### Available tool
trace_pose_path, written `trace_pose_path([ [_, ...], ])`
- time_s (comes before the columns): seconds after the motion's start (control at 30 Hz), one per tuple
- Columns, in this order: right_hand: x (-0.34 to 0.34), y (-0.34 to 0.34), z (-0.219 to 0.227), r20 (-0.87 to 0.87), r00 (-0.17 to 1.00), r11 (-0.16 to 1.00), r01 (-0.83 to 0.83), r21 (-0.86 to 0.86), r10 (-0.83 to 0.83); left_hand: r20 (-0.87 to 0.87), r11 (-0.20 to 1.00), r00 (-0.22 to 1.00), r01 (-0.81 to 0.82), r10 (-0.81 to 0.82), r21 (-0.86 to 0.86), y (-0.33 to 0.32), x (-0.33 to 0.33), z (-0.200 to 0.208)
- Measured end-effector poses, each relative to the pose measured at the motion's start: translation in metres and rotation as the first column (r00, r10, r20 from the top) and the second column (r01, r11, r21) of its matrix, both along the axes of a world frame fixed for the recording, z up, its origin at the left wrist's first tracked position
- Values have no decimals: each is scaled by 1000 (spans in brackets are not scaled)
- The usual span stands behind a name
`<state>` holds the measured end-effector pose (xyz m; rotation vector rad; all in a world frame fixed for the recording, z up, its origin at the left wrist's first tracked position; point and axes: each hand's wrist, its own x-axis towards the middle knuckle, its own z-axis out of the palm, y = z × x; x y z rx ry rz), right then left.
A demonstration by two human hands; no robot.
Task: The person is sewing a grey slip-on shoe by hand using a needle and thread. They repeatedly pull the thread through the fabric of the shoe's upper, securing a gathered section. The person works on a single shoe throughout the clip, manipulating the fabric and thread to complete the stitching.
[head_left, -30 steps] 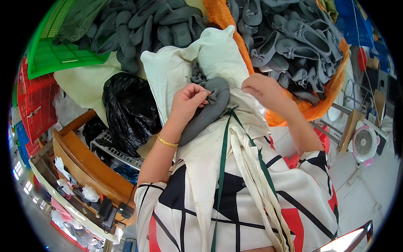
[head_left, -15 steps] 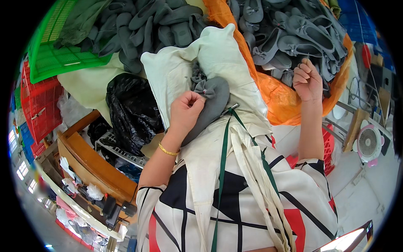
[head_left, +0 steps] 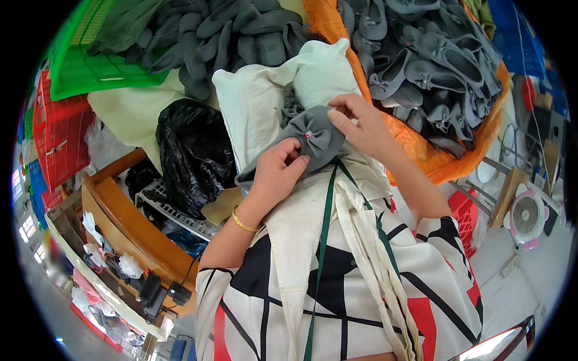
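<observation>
Pinching grey fabric bow-trimmed shoe (head_left: 301, 123), left hand (head_left: 278, 172) has grip clamped beside bow (head_left: 320, 139), likely for steadying; right hand (head_left: 361, 128) at shoe's right end, grip closure unclear; shoe lies on white cloth-covered cushion (head_left: 251, 99), probably as padded support

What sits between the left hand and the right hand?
In the head view, the bow-trimmed gray shoe lies between the left hand and the right hand.

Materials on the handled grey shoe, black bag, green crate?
Grey shoe: fabric, possibly felt or knit; matte, soft folds.
Black bag: thin plastic film, glossy; crinkled highlights.
Green crate: probably moulded plastic, slight sheen; regular perforated grid.
</observation>
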<state>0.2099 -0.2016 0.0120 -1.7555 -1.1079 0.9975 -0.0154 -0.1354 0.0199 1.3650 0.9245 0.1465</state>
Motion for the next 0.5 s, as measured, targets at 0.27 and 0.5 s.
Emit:
trace_pose_path([
  [0.27, -51, 11, -1, 133, 991, 976, -23, 215, -6, 201, 963, 942, -261, 268, -62, -3, -13, -1],
  [0.5, -46, -5, -17, 243, 943, 969, -245, 42, 228, -92, 952, 995, -5, 35, 307, 1, -31, -26],
])
